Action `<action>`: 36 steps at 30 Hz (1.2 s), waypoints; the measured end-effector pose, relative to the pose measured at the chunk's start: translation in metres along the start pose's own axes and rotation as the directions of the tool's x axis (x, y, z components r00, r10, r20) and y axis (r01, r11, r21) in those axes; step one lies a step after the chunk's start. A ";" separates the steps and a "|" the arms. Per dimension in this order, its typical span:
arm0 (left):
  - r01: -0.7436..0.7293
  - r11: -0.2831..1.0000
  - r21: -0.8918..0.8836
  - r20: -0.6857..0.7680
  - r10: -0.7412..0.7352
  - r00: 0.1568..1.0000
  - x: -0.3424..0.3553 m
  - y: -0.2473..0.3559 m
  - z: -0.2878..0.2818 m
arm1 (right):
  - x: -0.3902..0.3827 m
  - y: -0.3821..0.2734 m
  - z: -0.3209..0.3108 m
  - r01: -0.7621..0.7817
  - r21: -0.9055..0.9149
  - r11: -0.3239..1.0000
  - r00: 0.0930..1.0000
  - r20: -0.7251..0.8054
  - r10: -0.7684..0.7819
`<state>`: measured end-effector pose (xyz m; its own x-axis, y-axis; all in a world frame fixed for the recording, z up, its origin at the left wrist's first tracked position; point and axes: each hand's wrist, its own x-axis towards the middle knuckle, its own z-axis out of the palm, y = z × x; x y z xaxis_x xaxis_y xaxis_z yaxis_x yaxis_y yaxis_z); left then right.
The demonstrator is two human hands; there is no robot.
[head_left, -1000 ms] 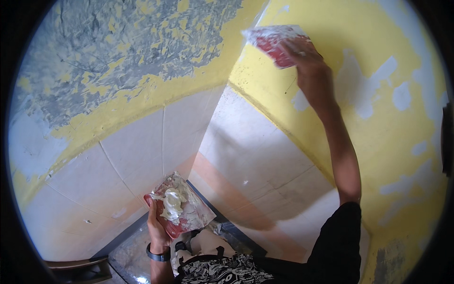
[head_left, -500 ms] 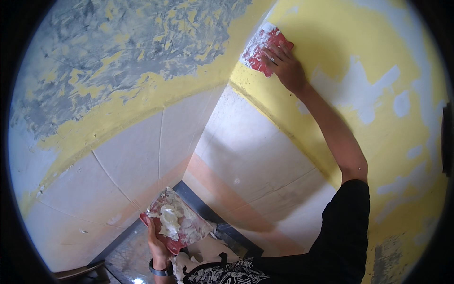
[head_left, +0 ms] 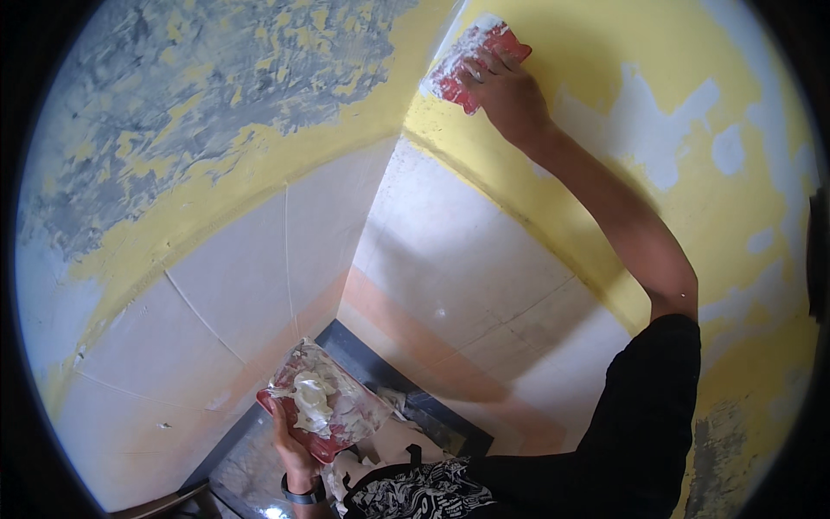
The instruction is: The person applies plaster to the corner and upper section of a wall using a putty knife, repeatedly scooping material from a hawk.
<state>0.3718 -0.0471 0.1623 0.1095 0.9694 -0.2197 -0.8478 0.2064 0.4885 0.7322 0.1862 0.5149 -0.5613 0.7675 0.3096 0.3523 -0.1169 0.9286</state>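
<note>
My right hand grips the flat red scraper blade pressed against the yellow wall by the corner, while my left hand clamps the red putty board level so nothing slides off.

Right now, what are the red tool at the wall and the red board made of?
Red scraper: looks like stiff plastic, matt, smeared white. Red board: also seems plastic, flat, carrying creamy white putty. Lower wall tiles: glossy ceramic by their sheen and joints.

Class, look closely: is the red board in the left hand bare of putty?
No, the red board in the left hand carries a heap of white putty.
</note>
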 end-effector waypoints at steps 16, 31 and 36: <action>-0.087 0.996 -0.034 -0.004 0.087 0.996 -0.002 0.002 0.013 | -0.052 -0.025 -0.079 -0.062 0.507 0.859 0.971 -0.169 0.170; -0.163 0.985 -0.057 0.037 0.166 0.985 -0.015 0.000 0.040 | -0.235 -0.235 -0.175 -0.231 0.886 -0.401 0.951 0.293 0.099; -0.181 0.982 0.045 0.060 0.179 0.982 -0.012 0.012 0.025 | -0.246 -0.221 -0.153 -0.547 0.710 -0.444 0.771 0.633 0.063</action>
<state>0.3729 -0.0531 0.1920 -0.0129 0.9969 -0.0781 -0.8292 0.0330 0.5579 0.6777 -0.0734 0.2652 0.0632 0.9839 0.1673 0.6823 0.0797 -0.7267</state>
